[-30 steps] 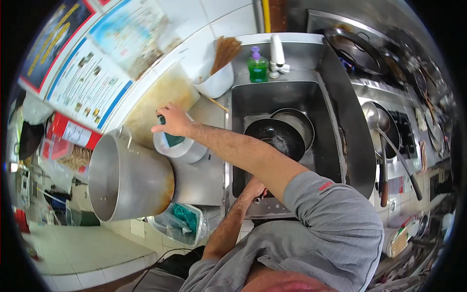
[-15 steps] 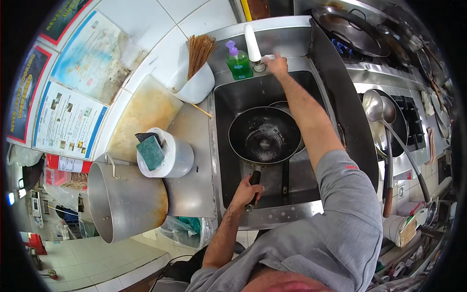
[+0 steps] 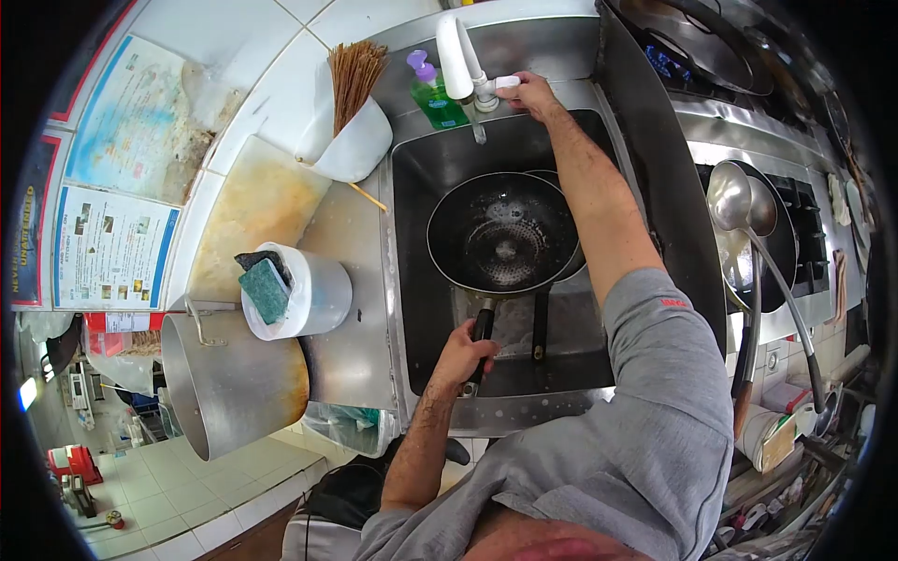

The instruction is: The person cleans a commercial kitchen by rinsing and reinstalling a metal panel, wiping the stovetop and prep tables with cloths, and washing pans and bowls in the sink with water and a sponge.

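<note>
My left hand (image 3: 463,357) is closed around the black handle of a frying pan (image 3: 505,201), which I hold in the sink (image 3: 405,271). The pan's dark inside looks wet, with light marks at its centre. A second pan lies partly hidden underneath, its black handle (image 3: 540,323) pointing toward me. At the back of the sink, my right hand (image 3: 531,96) grips the lever of the white tap (image 3: 455,58). A short bit of water shows below the spout, above the pan's far side.
Left of the tap stand a green soap bottle (image 3: 438,101) and a white holder (image 3: 360,145) with a stick brush. A white tub (image 3: 323,294) with a green scouring pad and a large metal pot (image 3: 224,383) are at left. Ladles (image 3: 730,196) and a lit burner (image 3: 666,64) are at right.
The spout has swung toward the sink, with a bit of water now below it. White foam in the pan has thinned. My right hand stays at the lever; the view has shifted.
</note>
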### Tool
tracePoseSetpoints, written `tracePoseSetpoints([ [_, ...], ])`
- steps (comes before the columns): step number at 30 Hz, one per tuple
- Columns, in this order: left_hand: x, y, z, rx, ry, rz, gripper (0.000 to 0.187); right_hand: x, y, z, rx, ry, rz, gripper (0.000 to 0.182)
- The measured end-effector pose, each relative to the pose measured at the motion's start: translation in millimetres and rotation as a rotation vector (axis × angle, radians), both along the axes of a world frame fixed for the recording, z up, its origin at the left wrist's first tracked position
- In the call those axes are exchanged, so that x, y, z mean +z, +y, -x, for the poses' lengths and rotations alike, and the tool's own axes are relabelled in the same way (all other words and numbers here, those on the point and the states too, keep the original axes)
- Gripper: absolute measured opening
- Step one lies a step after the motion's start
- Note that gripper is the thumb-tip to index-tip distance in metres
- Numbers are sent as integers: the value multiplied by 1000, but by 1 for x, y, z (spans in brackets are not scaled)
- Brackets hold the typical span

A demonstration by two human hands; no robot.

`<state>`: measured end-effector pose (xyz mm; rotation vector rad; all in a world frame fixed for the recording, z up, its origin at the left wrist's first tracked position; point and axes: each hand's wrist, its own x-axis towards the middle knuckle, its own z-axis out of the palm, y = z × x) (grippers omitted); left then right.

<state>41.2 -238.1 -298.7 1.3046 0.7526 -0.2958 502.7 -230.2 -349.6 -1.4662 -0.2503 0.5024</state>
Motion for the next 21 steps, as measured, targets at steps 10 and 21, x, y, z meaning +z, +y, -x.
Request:
tracePoseSetpoints([
  [10,-10,-6,-8,-19,35,26,33,-28,22,28,-391,-551,147,53],
  [21,-12,6,-23,-95,19,61,21,-85,-60,198,-155,-370,502,28],
])
